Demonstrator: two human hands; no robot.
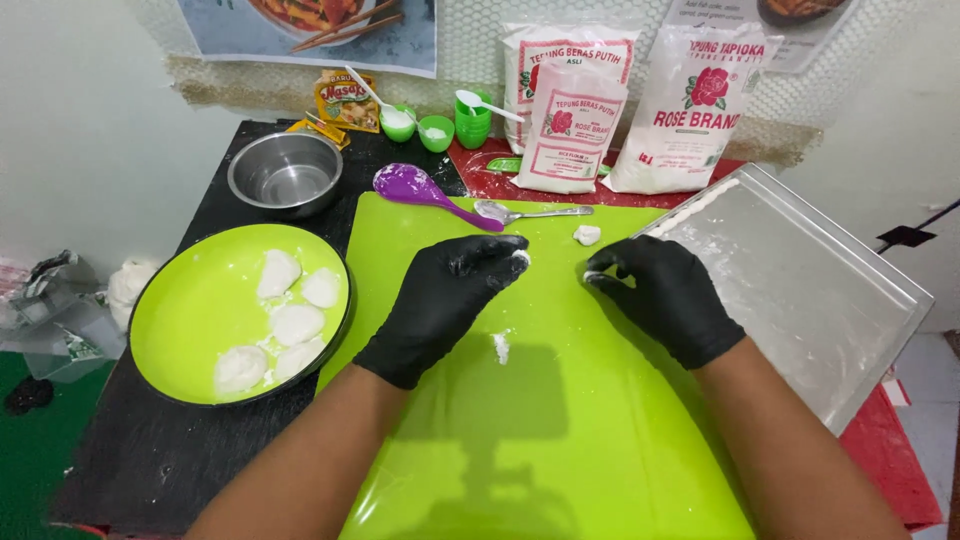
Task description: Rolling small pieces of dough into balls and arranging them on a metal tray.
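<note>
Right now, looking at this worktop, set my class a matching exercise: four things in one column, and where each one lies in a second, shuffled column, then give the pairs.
Things:
1. dough pieces
2. purple spoon
3. steel bowl
4. flour bags

Places:
A. against the back wall
B. at the mat's far left corner
C. on the green plate
D. on the black surface behind the plate

Pairs: 1-C, 2-B, 3-D, 4-A

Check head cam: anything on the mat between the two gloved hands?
Head view: bare green mat between left hand and right hand; a small dough bit lies just below.
</note>
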